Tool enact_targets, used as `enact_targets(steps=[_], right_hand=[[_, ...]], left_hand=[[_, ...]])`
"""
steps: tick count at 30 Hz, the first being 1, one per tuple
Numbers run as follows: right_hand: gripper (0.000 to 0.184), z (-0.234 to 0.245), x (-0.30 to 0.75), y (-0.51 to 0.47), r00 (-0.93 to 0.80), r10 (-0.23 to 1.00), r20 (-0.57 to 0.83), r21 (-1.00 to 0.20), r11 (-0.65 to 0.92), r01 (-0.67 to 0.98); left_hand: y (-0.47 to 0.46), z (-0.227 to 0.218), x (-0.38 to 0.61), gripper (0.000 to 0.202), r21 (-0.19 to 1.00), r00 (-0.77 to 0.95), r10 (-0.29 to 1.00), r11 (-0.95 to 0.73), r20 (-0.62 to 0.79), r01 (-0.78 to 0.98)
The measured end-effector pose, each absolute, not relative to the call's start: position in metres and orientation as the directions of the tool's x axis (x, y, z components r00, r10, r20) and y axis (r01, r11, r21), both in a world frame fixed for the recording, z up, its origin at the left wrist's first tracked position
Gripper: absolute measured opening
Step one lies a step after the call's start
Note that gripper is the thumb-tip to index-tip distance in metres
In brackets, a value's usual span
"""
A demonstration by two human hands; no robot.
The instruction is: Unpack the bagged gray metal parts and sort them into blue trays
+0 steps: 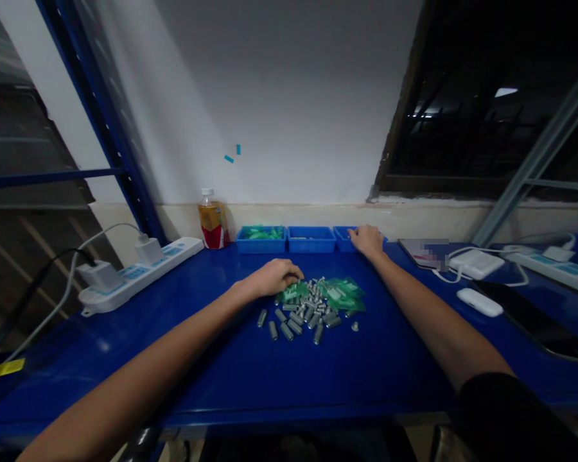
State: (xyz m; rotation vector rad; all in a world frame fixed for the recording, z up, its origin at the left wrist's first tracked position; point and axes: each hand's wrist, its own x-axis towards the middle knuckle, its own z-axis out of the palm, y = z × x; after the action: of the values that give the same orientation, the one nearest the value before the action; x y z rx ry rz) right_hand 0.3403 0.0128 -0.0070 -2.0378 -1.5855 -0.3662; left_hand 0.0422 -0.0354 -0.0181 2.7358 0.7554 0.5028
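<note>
My left hand [278, 277] is at the left side of a pile of small parts, its fingers curled just above a green plastic bag [293, 293]. Whatever those fingers hold, if anything, is hidden. Grey metal cylinders [295, 322] and small silvery screw-like pieces [313, 294] make up the pile. More green bags [341, 294] lie on its right. My right hand [367, 240] is over the right blue bin [343, 244], bent at the fingers; most fingertips are hidden, so its grip is unclear.
A middle blue bin [311, 245] and a left blue bin [261, 246] with green pieces stand along the wall. Beside them is a drink bottle [212, 221]. Power strips [142, 273] flank the blue table [289, 385]. At right lie a phone [539, 321] and a white case [480, 302].
</note>
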Motion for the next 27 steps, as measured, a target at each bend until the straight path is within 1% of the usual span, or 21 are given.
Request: enact_targets(steps=[2, 4, 5, 7, 9, 11, 12, 13, 16, 18, 23, 27], right_hand=[[0.04, -0.008, 0.336, 0.012, 0.307, 0.802, 0.512, -0.243, -0.208, 0.947], [0.041, -0.008, 0.325, 0.003, 0.279, 0.801, 0.53, -0.241, -0.173, 0.955], [0.039, -0.007, 0.318, -0.005, 0.226, 0.807, 0.546, -0.237, -0.11, 0.965], [0.031, -0.005, 0.3, -0.029, 0.042, 0.806, 0.59, -0.217, 0.109, 0.97], [0.022, -0.004, 0.28, -0.06, -0.199, 0.749, 0.632, -0.162, 0.378, 0.912], [0.019, -0.005, 0.26, -0.089, -0.379, 0.652, 0.657, -0.075, 0.557, 0.827], [0.02, -0.006, 0.251, -0.101, -0.433, 0.612, 0.662, -0.038, 0.604, 0.796], [0.021, -0.006, 0.244, -0.11, -0.478, 0.578, 0.662, -0.002, 0.639, 0.769], [0.026, -0.009, 0.233, -0.123, -0.542, 0.528, 0.654, 0.049, 0.685, 0.727], [0.028, -0.01, 0.234, -0.121, -0.549, 0.515, 0.658, 0.057, 0.693, 0.719], [0.024, -0.011, 0.243, -0.113, -0.56, 0.481, 0.675, 0.107, 0.687, 0.719], [0.02, -0.012, 0.244, -0.112, -0.567, 0.501, 0.654, 0.143, 0.654, 0.742]], left_hand=[[-0.032, -0.016, 0.044, 0.016, 0.376, 0.816, 0.535, -0.818, 0.219, 0.436], [-0.03, -0.014, 0.045, 0.012, 0.416, 0.813, 0.547, -0.799, 0.199, 0.435], [-0.03, -0.013, 0.046, 0.011, 0.43, 0.801, 0.561, -0.788, 0.208, 0.44], [-0.033, -0.015, 0.047, 0.011, 0.492, 0.732, 0.625, -0.743, 0.27, 0.453], [-0.04, -0.017, 0.048, 0.008, 0.636, 0.603, 0.718, -0.653, 0.347, 0.411], [-0.048, -0.019, 0.049, 0.004, 0.79, 0.494, 0.786, -0.548, 0.373, 0.275], [-0.053, -0.018, 0.049, 0.004, 0.838, 0.471, 0.799, -0.508, 0.374, 0.197], [-0.058, -0.018, 0.051, 0.006, 0.863, 0.471, 0.797, -0.487, 0.378, 0.133], [-0.068, -0.013, 0.055, 0.012, 0.879, 0.492, 0.77, -0.477, 0.407, 0.019], [-0.072, -0.01, 0.058, 0.015, 0.883, 0.507, 0.76, -0.469, 0.407, -0.007], [-0.074, -0.01, 0.058, 0.023, 0.884, 0.547, 0.766, -0.457, 0.337, 0.096], [-0.074, -0.011, 0.058, 0.024, 0.872, 0.573, 0.762, -0.464, 0.303, 0.155]])
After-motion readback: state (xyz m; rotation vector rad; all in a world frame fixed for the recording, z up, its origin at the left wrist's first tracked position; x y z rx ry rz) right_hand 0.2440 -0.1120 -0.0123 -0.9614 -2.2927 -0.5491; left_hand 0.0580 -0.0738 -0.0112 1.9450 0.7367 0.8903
